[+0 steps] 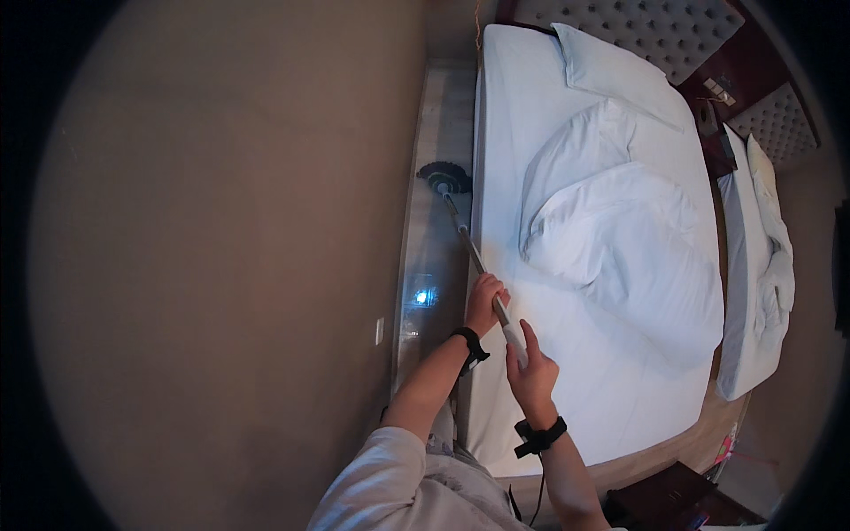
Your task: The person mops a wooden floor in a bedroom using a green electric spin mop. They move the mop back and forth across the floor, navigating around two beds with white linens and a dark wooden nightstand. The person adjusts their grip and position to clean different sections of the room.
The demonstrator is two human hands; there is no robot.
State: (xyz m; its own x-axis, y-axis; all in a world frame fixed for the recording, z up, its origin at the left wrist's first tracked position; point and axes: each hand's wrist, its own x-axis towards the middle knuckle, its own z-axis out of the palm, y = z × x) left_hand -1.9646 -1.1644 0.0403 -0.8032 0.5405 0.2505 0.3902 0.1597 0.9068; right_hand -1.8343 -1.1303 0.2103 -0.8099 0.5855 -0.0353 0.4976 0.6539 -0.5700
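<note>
A flat mop with a dark, fringed, rounded head (445, 176) rests on the floor of the narrow gap between the wall and the bed. Its metal pole (474, 250) slants back toward me, ending in a pale grip (513, 340). My left hand (483, 305) is wrapped round the pole's middle, beside the bed's edge. Lower down, over the white sheet, my right hand (533, 379) holds the pale end, with one finger stretched along it. Black bands circle both wrists.
The brown wall (239, 265) bounds the gap on the left, with a small white wall plate (379, 331). On the right stands the bed (602, 372) with a crumpled white duvet (629, 239). Beyond it is a second bed (753, 265). Dark furniture (673, 497) sits at the lower right.
</note>
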